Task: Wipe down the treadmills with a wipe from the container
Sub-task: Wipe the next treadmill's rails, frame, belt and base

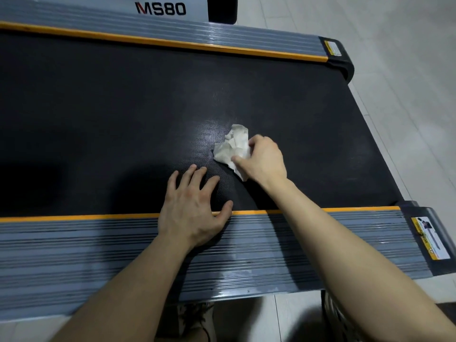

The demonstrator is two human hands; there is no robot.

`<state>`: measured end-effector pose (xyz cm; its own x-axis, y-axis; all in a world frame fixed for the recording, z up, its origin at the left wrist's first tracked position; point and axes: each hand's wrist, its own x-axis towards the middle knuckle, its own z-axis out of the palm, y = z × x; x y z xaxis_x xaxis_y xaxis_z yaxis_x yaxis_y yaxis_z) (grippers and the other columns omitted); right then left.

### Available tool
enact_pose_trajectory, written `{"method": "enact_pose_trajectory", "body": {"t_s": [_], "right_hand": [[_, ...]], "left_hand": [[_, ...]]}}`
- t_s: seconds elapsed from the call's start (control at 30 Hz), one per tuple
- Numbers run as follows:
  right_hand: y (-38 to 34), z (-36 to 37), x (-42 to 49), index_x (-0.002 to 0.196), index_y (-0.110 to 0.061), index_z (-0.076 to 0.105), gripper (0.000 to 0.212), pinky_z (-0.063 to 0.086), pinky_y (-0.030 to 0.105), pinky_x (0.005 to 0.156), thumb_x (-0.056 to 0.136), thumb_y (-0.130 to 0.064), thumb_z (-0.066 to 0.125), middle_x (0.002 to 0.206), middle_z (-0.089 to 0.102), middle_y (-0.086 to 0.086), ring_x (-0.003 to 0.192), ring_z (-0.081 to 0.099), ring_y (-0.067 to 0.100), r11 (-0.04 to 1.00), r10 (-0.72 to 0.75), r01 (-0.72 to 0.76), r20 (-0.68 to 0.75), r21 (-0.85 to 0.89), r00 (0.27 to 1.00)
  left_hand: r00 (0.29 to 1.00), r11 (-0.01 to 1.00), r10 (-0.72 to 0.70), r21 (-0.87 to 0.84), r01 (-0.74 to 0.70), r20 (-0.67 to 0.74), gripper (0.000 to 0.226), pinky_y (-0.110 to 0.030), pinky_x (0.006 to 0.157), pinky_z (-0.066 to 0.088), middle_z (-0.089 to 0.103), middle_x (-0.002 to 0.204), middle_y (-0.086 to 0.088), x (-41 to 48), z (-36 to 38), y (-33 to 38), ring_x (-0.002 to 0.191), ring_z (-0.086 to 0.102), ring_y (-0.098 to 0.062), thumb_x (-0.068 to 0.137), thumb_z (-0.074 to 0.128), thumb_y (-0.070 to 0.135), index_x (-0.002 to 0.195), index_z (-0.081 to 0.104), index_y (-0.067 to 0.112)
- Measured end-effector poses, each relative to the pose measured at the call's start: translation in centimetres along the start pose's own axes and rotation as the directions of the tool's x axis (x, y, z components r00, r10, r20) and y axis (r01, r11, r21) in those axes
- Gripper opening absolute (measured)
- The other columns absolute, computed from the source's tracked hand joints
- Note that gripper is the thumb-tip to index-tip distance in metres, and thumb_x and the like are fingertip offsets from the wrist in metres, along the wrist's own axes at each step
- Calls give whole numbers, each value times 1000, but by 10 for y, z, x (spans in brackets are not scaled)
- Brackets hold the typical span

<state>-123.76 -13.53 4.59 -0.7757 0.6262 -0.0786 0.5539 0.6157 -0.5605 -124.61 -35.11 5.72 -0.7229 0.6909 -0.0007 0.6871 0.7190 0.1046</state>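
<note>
A treadmill lies across the view, its black belt [123, 114] between two grey ribbed side rails [98, 253] edged in orange. My right hand [262, 160] grips a crumpled white wipe [230, 148] and holds it down on the belt near the middle right. A damp sheen shows on the belt just left of the wipe. My left hand [195, 206] lies flat with fingers spread, palm over the near orange strip and fingertips on the belt. The wipe container is out of view.
The far side rail [172, 33] runs along the top, with a white panel marked MS80 [160, 8] behind it. Black end caps [338, 58] with warning stickers close the rails at right. Pale floor tiles [407, 95] lie beyond. My shoes show at the bottom edge.
</note>
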Motion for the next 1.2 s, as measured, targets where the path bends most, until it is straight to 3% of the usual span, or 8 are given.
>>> {"method": "enact_pose_trajectory", "body": {"t_s": [0.1,0.23,0.4,0.5,0.67,0.87,1.1,1.2], "right_hand": [[0,-10,-4,108,-20,69,29,48,30,78,82,-30,75,100,68,-1,97,68,25,995,-46,47,-8,90,999],[7,-41,-10,118,-27,69,36,46,31,79,84,-17,65,105,56,-1,98,58,24,966,-233,257,-387,9,892],[40,-39,-27,139,-24,64,43,53,46,101,97,-32,66,134,56,6,124,54,32,868,-420,445,152,-221,895],[49,-48,-42,140,-23,65,50,48,35,106,94,-45,68,129,61,-4,124,56,18,957,-291,291,-57,-2,955],[43,-47,-44,125,-22,75,32,54,37,98,100,-10,58,120,68,-10,111,64,9,923,-233,315,-331,221,915],[50,-1,-33,164,-20,40,60,21,42,132,107,-9,55,174,28,6,162,22,23,811,-562,583,344,50,752],[49,-17,-27,151,-28,58,49,39,46,114,106,-35,40,159,51,-6,139,43,25,711,-629,667,224,-222,745],[36,-17,-31,146,-21,63,44,43,46,114,105,-23,48,146,54,1,129,47,26,792,-565,603,258,-98,784]], "left_hand": [[1000,1000,1,-3,-1,-3,77,-56,129,21,48,162,-6,0,0,1,159,30,-25,92,38,77,150,57,30],[1000,1000,0,-5,0,-1,78,-57,129,20,46,164,-6,1,0,0,160,29,-25,93,37,78,151,57,30],[1000,1000,5,-5,-5,-8,78,-57,129,21,48,162,-7,0,1,-1,159,31,-26,93,37,77,150,58,29],[1000,1000,4,-2,-4,-7,78,-57,129,21,48,162,-7,1,2,0,159,30,-26,93,35,78,150,58,29],[1000,1000,5,-8,-5,-11,78,-57,129,21,48,162,-6,1,1,-1,159,30,-25,93,36,78,150,58,30],[1000,1000,2,8,-2,0,78,-57,129,22,48,162,-6,1,1,0,158,31,-25,93,35,78,149,58,29],[1000,1000,6,3,-5,-9,77,-57,129,21,48,162,-7,-1,1,-1,158,32,-25,93,37,77,149,59,27],[1000,1000,6,1,-6,-6,77,-57,129,22,49,161,-7,0,1,-1,158,32,-25,93,38,77,149,59,27]]}}
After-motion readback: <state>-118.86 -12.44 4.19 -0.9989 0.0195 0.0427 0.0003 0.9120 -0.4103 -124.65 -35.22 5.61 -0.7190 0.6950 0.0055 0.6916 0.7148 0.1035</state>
